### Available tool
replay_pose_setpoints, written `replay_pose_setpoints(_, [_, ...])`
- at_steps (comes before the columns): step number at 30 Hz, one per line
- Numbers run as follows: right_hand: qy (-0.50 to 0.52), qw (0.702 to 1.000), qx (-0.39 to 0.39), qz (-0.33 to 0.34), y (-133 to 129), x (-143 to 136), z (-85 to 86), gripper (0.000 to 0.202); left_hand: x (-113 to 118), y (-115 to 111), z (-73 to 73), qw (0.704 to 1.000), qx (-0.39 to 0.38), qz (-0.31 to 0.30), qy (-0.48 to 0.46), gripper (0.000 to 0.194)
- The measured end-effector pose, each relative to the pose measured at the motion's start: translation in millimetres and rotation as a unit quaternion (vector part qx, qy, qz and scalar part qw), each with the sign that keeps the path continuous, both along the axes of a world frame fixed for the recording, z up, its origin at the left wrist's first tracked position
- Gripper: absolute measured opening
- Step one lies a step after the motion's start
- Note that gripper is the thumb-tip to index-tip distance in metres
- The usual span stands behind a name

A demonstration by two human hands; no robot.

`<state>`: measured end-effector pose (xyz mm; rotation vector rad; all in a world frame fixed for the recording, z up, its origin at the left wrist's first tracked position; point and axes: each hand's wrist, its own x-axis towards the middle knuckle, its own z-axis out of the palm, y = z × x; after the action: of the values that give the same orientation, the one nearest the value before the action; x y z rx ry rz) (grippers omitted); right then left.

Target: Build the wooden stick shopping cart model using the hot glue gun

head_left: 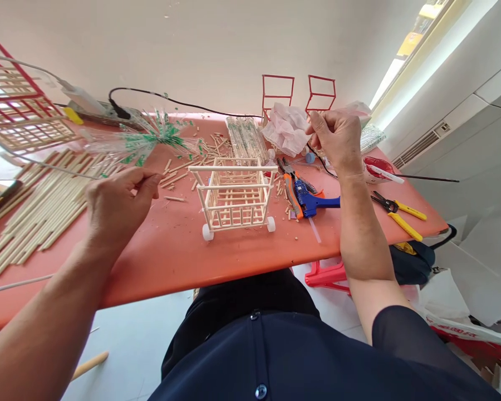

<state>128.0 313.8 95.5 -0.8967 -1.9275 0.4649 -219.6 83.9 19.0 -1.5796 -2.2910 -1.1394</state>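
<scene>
A small cart built of pale wooden sticks (236,195), with white round wheels, stands upright between my hands on the orange table. My left hand (123,203) is closed to the left of the cart, apart from it, thumb and fingers pressed together. What it may pinch is too small to tell. Raised to the right, my right hand (337,136) is closed in a pinch beside a crumpled whitish tissue (287,131). I cannot tell whether its fingertips touch the tissue or hold something thin. A blue glue gun (311,200) lies below that hand, next to orange-handled pliers (292,195).
Wooden sticks (52,206) lie spread at left, near a red-and-wood lattice frame (25,106). Green-and-clear plastic wrap (158,136) and stick offcuts lie behind. Two red frames (278,96) stand by the wall. Yellow-handled cutters (398,214) rest near the table's right edge.
</scene>
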Motion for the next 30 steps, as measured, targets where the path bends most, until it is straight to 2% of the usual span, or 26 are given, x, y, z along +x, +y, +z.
replay_pose_setpoints(7, [0.02, 0.999, 0.024, -0.021, 8.1, -1.4, -3.7, 0.035, 0.6, 0.5, 3.0, 1.0, -0.005, 0.016, -0.009, 0.035])
replay_pose_setpoints(12, [-0.004, 1.0, 0.006, -0.019, 8.4, 0.0, -5.9, 0.045, 1.8, 0.5, 5.2, 1.0, -0.003, 0.013, -0.015, 0.034])
replay_pose_setpoints(22, [-0.042, 0.996, 0.073, -0.04, 4.4, 1.2, -5.1, 0.069, -6.2, 2.3, 8.5, 0.999, -0.031, 0.026, -0.03, 0.039])
replay_pose_setpoints(26, [-0.049, 0.995, 0.077, -0.042, 5.7, -0.8, -6.7, 0.069, -9.4, 2.2, 7.4, 0.999, -0.03, 0.03, -0.02, 0.039])
replay_pose_setpoints(30, [-0.029, 0.997, 0.061, -0.033, 8.0, -1.9, -7.8, 0.057, -11.9, 0.9, 6.4, 0.999, -0.029, 0.022, 0.005, 0.046])
